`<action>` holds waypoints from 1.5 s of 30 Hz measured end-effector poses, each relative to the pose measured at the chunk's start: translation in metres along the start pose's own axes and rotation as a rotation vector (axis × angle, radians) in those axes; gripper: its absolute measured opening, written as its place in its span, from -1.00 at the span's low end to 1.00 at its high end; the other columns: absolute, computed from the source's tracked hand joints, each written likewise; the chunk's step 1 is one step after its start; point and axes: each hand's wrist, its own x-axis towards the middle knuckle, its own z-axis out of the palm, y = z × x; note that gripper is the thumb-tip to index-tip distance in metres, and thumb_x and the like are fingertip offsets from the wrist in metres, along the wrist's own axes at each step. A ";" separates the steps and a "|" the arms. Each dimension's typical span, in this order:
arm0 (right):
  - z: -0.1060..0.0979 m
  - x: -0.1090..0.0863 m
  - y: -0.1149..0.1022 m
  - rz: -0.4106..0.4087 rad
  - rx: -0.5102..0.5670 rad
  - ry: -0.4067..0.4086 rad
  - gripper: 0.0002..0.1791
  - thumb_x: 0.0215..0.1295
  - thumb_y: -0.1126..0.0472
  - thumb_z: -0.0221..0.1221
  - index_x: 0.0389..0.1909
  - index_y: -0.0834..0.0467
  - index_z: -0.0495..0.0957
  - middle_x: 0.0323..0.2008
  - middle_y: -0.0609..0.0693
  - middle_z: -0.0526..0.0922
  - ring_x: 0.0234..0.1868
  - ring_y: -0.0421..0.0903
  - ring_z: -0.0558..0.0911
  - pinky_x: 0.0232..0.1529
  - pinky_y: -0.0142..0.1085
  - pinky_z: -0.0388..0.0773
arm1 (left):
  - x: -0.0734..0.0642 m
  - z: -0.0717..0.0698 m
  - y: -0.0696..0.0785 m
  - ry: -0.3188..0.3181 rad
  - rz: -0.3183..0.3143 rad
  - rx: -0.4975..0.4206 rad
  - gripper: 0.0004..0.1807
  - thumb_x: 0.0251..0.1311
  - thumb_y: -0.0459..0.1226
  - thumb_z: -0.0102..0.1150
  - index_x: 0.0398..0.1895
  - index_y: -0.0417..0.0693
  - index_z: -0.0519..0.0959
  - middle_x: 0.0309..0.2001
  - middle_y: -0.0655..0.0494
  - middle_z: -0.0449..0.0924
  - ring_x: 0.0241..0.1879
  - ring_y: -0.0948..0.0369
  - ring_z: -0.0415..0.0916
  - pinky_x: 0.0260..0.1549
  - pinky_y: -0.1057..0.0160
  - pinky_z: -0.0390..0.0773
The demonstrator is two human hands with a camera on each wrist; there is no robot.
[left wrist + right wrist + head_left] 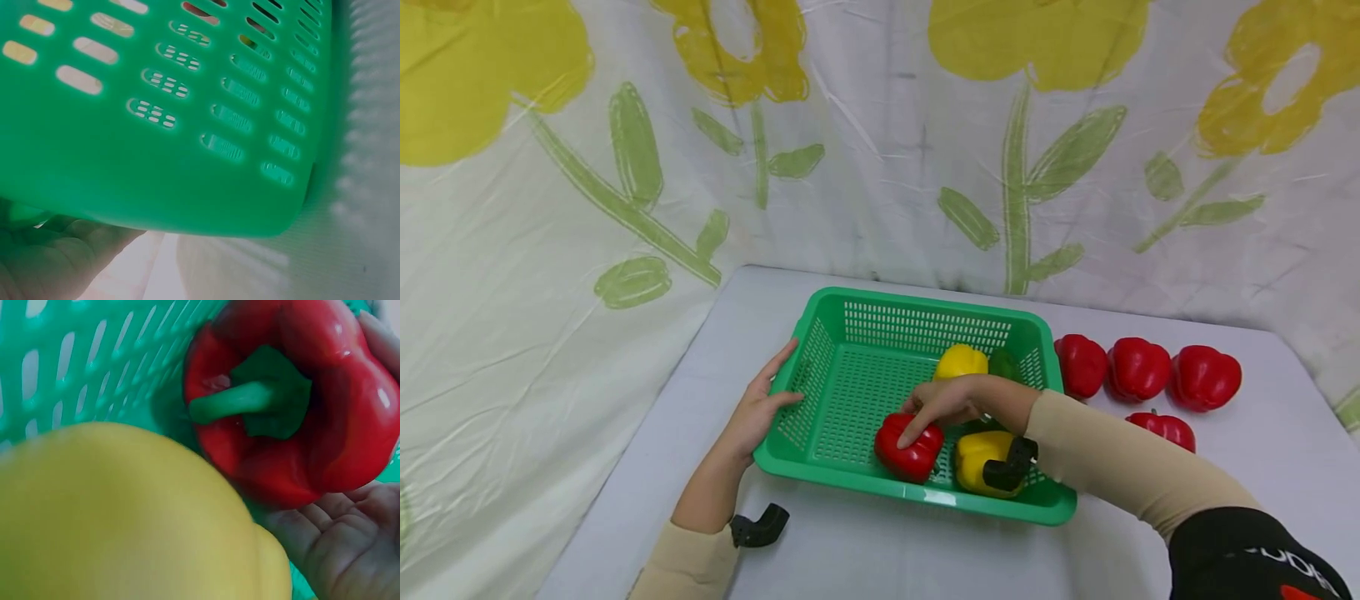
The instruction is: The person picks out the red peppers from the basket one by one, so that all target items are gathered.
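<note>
My right hand (949, 402) grips a red bell pepper (895, 457) inside the green basket (857, 387), near its front wall. In the right wrist view, thumb and fingers lie around this red pepper (350, 425), its green stem facing the camera. Just beside it is a yellow bell pepper (125, 519). At the basket's left side, my left hand (758, 414) holds the rim, thumb over the edge. The left wrist view is filled by the slotted outer wall of the basket (125, 181). Another yellow pepper (961, 362) and a green pepper (1003, 364) lie at the back right.
To the right of the basket stands a row of red peppers (1138, 369), with one more red pepper (1167, 428) in front, partly hidden by my right sleeve (1120, 458). Everything sits on a white-covered table (850, 550). A flower-printed cloth (880, 183) hangs behind.
</note>
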 end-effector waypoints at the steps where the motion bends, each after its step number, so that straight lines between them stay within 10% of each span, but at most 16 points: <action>1: 0.000 0.000 0.000 0.000 -0.013 -0.011 -0.48 0.13 0.15 0.23 0.10 0.29 0.42 0.00 0.07 0.56 -0.04 -0.06 0.55 0.01 -0.20 0.55 | 0.000 0.000 0.000 -0.004 0.000 -0.004 -0.17 0.18 -0.49 -0.12 0.47 0.27 -0.07 0.50 0.16 -0.22 0.46 0.04 -0.17 0.29 -0.02 0.14; 24: -0.003 -0.011 -0.007 -0.010 -0.104 0.029 -0.58 0.16 0.04 0.20 -0.05 0.24 0.51 -0.10 0.05 0.60 -0.15 -0.09 0.57 -0.09 -0.25 0.59 | 0.002 -0.002 -0.001 -0.033 -0.004 -0.028 -0.18 0.20 -0.48 -0.14 0.47 0.29 -0.09 0.50 0.13 -0.21 0.44 -0.01 -0.08 0.25 -0.06 0.22; 45: -0.001 -0.066 -0.010 -0.137 0.003 0.179 -0.35 0.15 0.00 0.23 0.15 0.31 0.35 -0.04 0.08 0.58 -0.09 -0.07 0.55 -0.08 -0.23 0.59 | 0.001 -0.005 -0.002 -0.046 -0.006 -0.027 -0.18 0.20 -0.46 -0.12 0.47 0.32 -0.09 0.49 0.15 -0.20 0.43 0.03 -0.08 0.22 0.04 0.27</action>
